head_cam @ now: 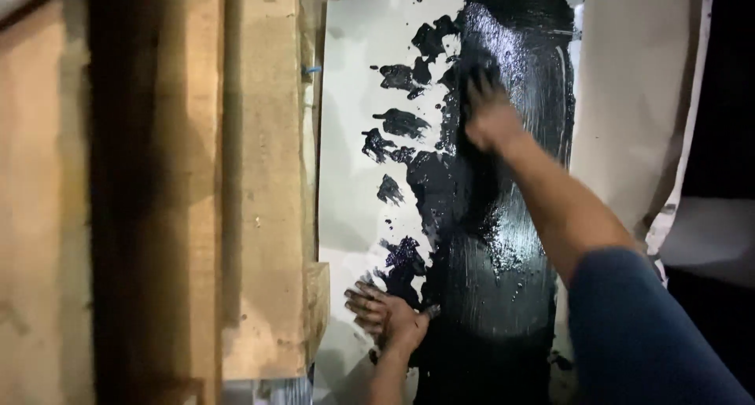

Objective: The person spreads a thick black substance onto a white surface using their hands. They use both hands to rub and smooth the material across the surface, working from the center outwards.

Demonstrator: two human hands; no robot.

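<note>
A white sheet [354, 98] is laid flat, and its right half is coated with glossy black paint [503, 240]; ragged black patches are scattered towards the sheet's middle, while its left edge is left bare. The right hand [487, 114] is pressed flat into the wet paint near the sheet's top edge, fingers spread and smeared black, with nothing grasped. The left hand [385, 311] is laid open on the sheet near its bottom edge, at the border of the paint, its fingers stained dark. A blue sleeve [637, 334] is seen on the right arm. Rough wooden planks [259, 177] are set along the sheet's left edge, pale paper [629, 82] beyond its right edge. The surroundings are dim.
</note>
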